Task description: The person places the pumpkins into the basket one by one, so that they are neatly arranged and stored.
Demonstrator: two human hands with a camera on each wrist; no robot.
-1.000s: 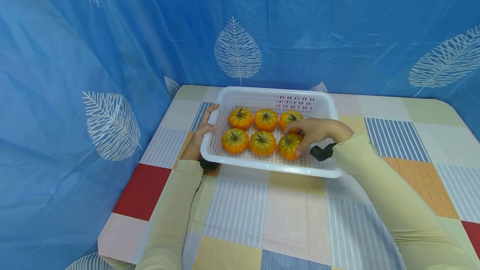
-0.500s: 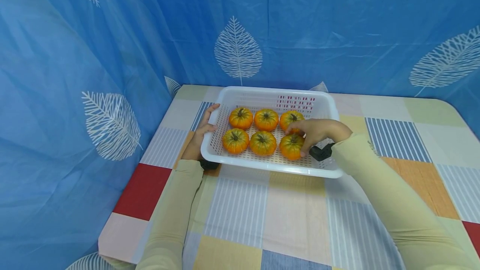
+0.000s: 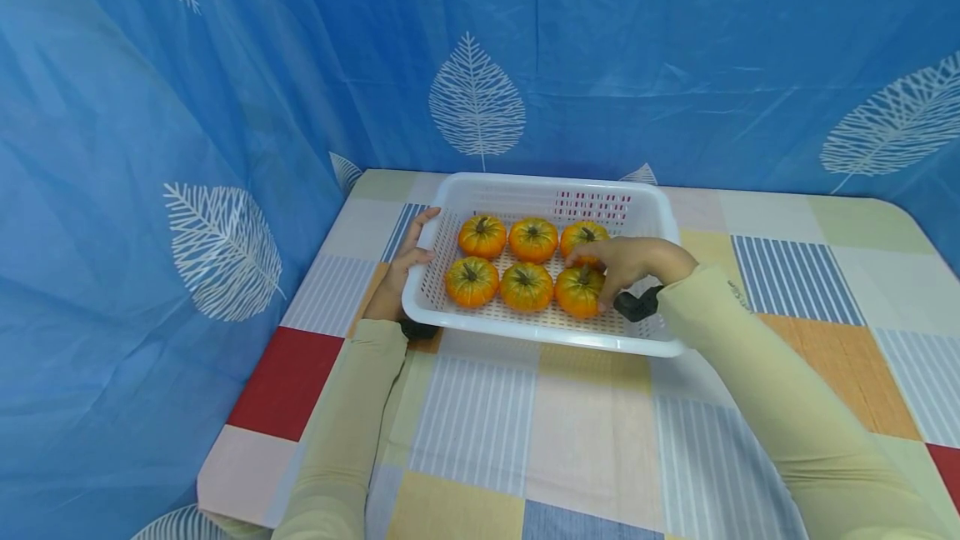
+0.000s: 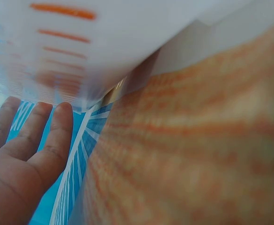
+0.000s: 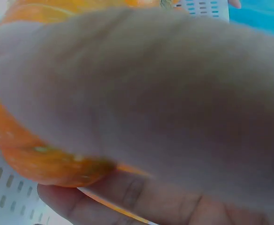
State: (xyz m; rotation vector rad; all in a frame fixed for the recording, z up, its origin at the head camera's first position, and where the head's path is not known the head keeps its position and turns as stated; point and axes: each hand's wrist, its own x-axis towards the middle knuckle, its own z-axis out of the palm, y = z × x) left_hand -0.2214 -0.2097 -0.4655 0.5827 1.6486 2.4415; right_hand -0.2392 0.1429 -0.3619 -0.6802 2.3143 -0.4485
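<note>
My left hand (image 3: 405,261) rests at centre left of the head frame, fingers straight against the left wall of the white basket (image 3: 525,187), steadying it on the table (image 3: 480,432); this grip is open and holds nothing. Inside the basket six orange pumpkins sit in two rows of three. At frame centre my right hand (image 3: 626,261) curls over the front-right pumpkin (image 3: 576,293), thumb on its near side and fingers over the top, a closed grip around it. It sits on the basket floor just beside its neighbour (image 3: 526,287). Judgement: the step in hand is seating or seizing this pumpkin; the next move calls for a firm hold and clearance from neighbours. No brand, label or legible writing is visible.
</note>
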